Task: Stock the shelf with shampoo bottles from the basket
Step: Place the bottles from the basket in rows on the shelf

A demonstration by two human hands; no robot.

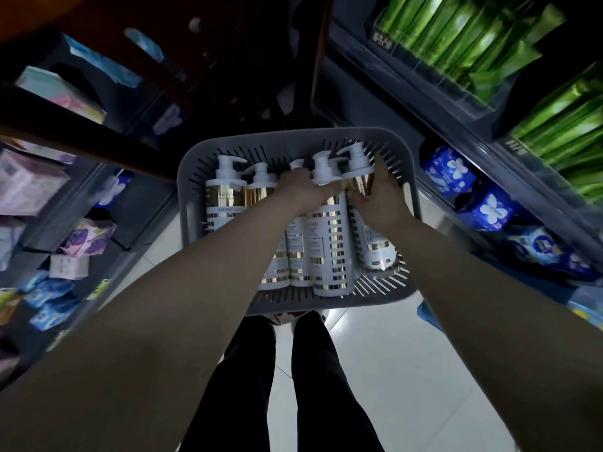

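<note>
Nearest are the person's legs [313,386] in dark trousers, standing on a pale tiled floor [391,370]. Both bare forearms reach forward and down into the grey slotted basket [293,133], which sits just past the feet; what carries it is hidden.

Five shampoo bottles [225,197] lie on their sides in the basket, side by side. Their bases point to its near edge and their white pumps to its far edge, so the necks are easy to reach from above.

The left grip [305,187] lies across the middle of the row. Its fingers curl over the neck of the neighbouring bottle [329,249], second from the basket's right edge, just under the pump. The right grip [380,197] wraps the gold shoulder of the end bottle [375,246] against the right wall, thumb on one side and fingers on the other.

Holding at the narrow neck probably lets each grip lift a bottle without slipping, one per side. No bottle looks clear of the basket yet, so the pick seems to be just starting.

Beyond, shelves flank the aisle: blue packs [489,207] and green packs [456,44] to the right, pastel boxes [32,187] to the left.
</note>
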